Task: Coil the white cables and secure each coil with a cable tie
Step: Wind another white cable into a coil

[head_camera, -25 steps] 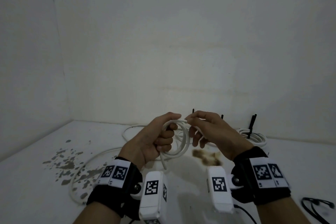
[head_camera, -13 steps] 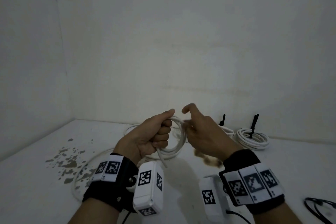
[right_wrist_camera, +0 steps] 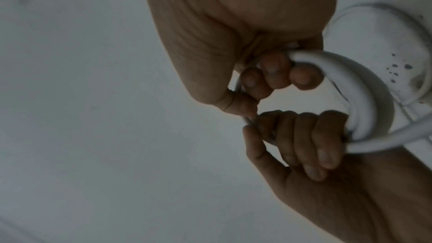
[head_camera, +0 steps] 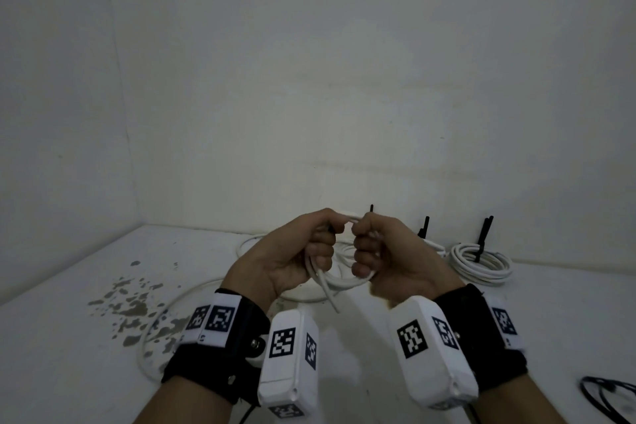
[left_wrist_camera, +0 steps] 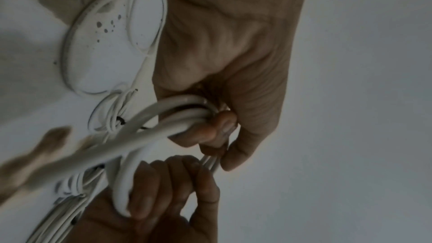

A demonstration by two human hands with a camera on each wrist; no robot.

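Both hands hold a small white cable coil [head_camera: 340,280] up above the table, fists facing each other. My left hand [head_camera: 320,244] grips the coil's left side, fingers curled round several strands [left_wrist_camera: 182,115]. My right hand [head_camera: 364,251] grips the right side, with its fingers [right_wrist_camera: 275,73] wrapped over the thick loops [right_wrist_camera: 364,95]. The thumbs nearly meet at the top of the coil. A short loose end [head_camera: 330,299] hangs down from the left hand. No cable tie shows on this coil.
Finished white coils with upright black ties lie by the back wall, one at the right [head_camera: 481,263] and one partly hidden behind my right hand [head_camera: 425,231]. A loose white cable [head_camera: 179,306] loops across the stained table on the left. A black cable [head_camera: 605,396] lies at the lower right.
My right hand has turned over from passing cable round the coil and now clasps the coil's right side in a fist. The left hand has kept its grip.
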